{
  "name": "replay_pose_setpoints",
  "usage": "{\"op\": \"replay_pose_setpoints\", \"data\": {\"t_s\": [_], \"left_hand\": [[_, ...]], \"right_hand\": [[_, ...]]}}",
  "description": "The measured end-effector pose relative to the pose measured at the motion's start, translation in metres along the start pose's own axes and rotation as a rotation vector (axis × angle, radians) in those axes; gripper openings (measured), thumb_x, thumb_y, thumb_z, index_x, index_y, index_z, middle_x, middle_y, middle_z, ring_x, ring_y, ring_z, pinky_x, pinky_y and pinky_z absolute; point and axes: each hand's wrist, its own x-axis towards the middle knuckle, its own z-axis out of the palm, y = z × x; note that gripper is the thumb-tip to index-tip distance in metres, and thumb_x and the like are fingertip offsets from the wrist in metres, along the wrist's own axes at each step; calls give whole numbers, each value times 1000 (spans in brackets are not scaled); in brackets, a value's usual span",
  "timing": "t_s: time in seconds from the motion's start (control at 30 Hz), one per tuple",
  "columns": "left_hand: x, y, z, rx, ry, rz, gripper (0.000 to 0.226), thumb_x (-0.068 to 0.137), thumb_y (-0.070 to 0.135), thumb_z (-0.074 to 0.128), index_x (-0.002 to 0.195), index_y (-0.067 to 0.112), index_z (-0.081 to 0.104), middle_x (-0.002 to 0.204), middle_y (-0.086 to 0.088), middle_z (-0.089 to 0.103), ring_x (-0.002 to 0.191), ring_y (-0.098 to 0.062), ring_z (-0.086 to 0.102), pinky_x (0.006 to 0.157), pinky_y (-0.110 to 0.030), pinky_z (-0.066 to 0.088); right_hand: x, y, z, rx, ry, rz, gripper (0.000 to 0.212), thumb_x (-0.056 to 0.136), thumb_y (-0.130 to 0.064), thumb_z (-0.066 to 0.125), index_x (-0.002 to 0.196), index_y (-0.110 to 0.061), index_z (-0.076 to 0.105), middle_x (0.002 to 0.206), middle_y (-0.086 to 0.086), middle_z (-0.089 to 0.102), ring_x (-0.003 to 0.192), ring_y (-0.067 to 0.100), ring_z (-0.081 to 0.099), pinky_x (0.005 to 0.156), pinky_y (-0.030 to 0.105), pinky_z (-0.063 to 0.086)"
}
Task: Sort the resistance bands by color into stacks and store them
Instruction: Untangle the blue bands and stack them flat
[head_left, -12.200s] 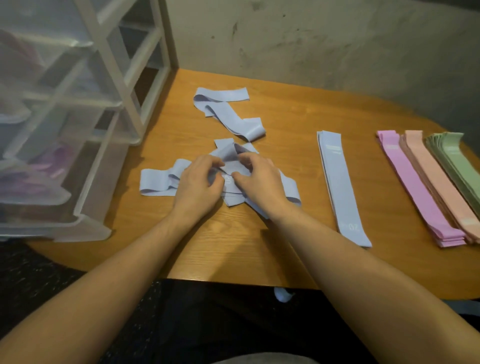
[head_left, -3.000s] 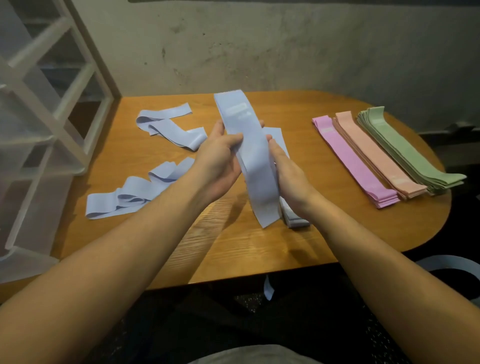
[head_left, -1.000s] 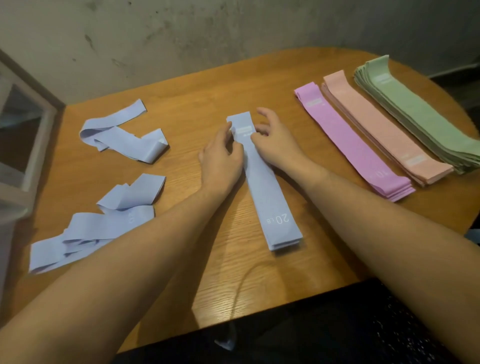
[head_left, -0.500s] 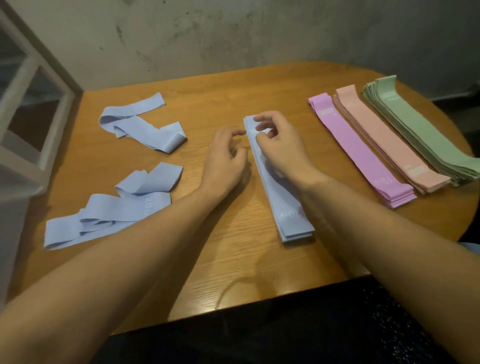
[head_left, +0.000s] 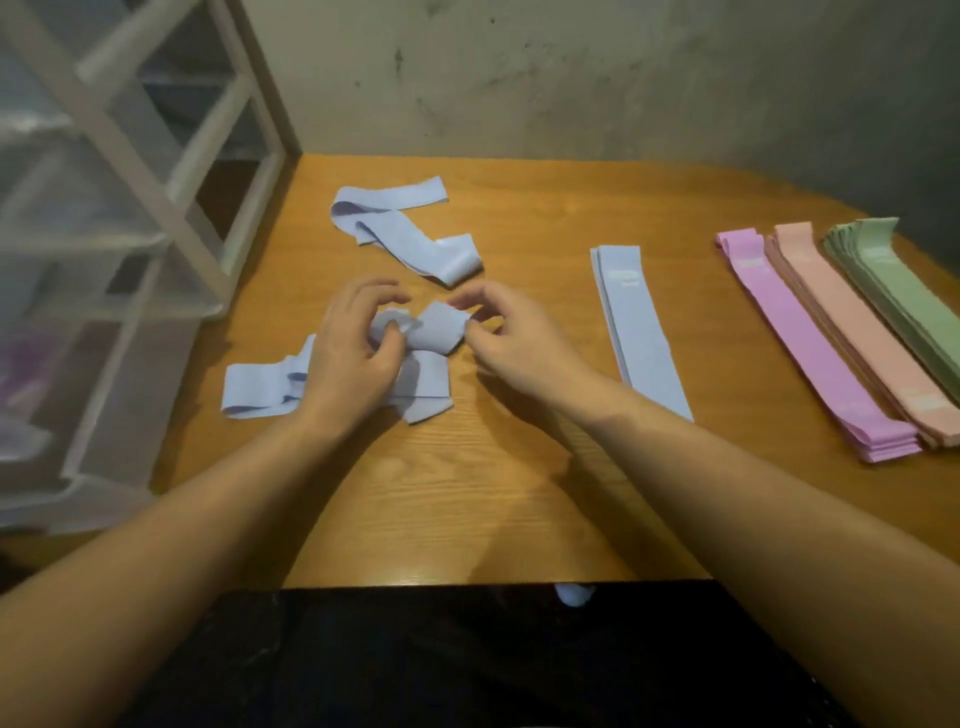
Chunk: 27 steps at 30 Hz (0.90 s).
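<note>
Meanwhile, both hands are pinching a crumpled blue band (head_left: 434, 332), the left hand (head_left: 350, 358) and right hand (head_left: 511, 340) gripping opposite ends above the tabletop (head_left: 519, 493), between a loose blue pile (head_left: 260, 389) and the neat blue stack (head_left: 639, 332), with pink (head_left: 810, 343), peach (head_left: 862, 332) and green stacks (head_left: 909, 296) lying far right.

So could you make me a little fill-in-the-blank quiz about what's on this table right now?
1. Both hands, left hand and right hand, work on a crumpled band coloured ____.
2. The neat stack nearest the right hand is the ____ stack.
3. Of the three stacks at the right, the pink stack lies beside the peach stack, and farthest right is the ____ stack.

Missing words: blue; blue; green
</note>
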Motion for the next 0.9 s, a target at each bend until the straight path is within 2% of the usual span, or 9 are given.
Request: {"op": "replay_pose_setpoints", "data": {"t_s": [0.1, 0.23, 0.33, 0.4, 0.5, 0.67, 0.77, 0.83, 0.9], "left_hand": [[-15, -21, -12, 39, -4, 19, 27, 86, 5, 57, 111, 5, 64, 123, -10, 61, 117, -24, 56, 101, -37, 44], [-18, -26, -14, -46, 96, -20, 29, 85, -6, 57, 111, 7, 63, 112, 4, 60, 105, -15, 57, 92, -32, 46], [-18, -23, -14, -80, 120, -44, 28, 86, -5, 56, 109, 8, 63, 107, 7, 59, 99, -12, 57, 87, -30, 47], [-19, -22, -15, -71, 97, -21, 23, 87, -4, 57, 107, 7, 63, 104, 7, 59, 96, -11, 56, 84, -28, 46], [-20, -21, -15, -67, 41, 43, 15, 88, 0, 58, 101, 6, 64, 100, 4, 61, 92, -14, 57, 81, -31, 47], [-23, -15, -13, -21, -54, 141, 13, 88, 9, 57, 98, 7, 65, 98, -3, 65, 91, -19, 61, 77, -39, 49], [-24, -16, -10, 95, -115, 207, 14, 88, 18, 64, 100, 11, 67, 103, -1, 68, 97, -23, 64, 80, -46, 49], [-26, -17, -7, 161, -149, 263, 16, 87, 23, 69, 99, 12, 69, 108, -1, 69, 101, -24, 64, 82, -44, 48], [-27, -16, -7, 214, -171, 317, 21, 88, 31, 69, 99, 13, 72, 111, 0, 71, 104, -23, 64, 82, -40, 47]], "right_hand": [[0, -10, 19, -31, -70, -57, 32, 88, -8, 56, 115, -24, 66, 110, -10, 67, 94, 6, 63, 79, 25, 51], [-3, -12, 37, -94, -214, -123, 26, 88, -16, 65, 114, -21, 66, 106, -9, 69, 97, 5, 64, 89, 28, 52], [-2, -8, 43, -360, -251, -160, 47, 83, -39, 72, 126, -23, 65, 120, -8, 67, 113, 14, 58, 99, 38, 47], [-3, -11, 43, -461, -257, -138, 53, 83, -42, 73, 132, -27, 61, 126, -7, 64, 118, 17, 54, 101, 41, 44], [-7, -11, 44, -544, -253, -156, 50, 86, -42, 71, 133, -28, 61, 124, -6, 63, 117, 18, 52, 100, 39, 42], [-11, -3, 37, -380, -195, 4, 49, 85, -33, 77, 130, -19, 65, 119, 3, 64, 114, 21, 57, 98, 36, 46], [-15, 1, 30, -399, -184, -15, 34, 86, -28, 75, 119, -22, 72, 101, -3, 66, 101, 17, 56, 90, 37, 47], [-22, 3, 21, -388, -195, -51, 25, 87, -30, 72, 111, -26, 76, 90, -12, 59, 93, 11, 51, 83, 32, 43], [-31, 3, 9, -348, -200, -78, 20, 88, -30, 72, 108, -29, 76, 88, -20, 57, 92, 6, 52, 82, 27, 42]]}}
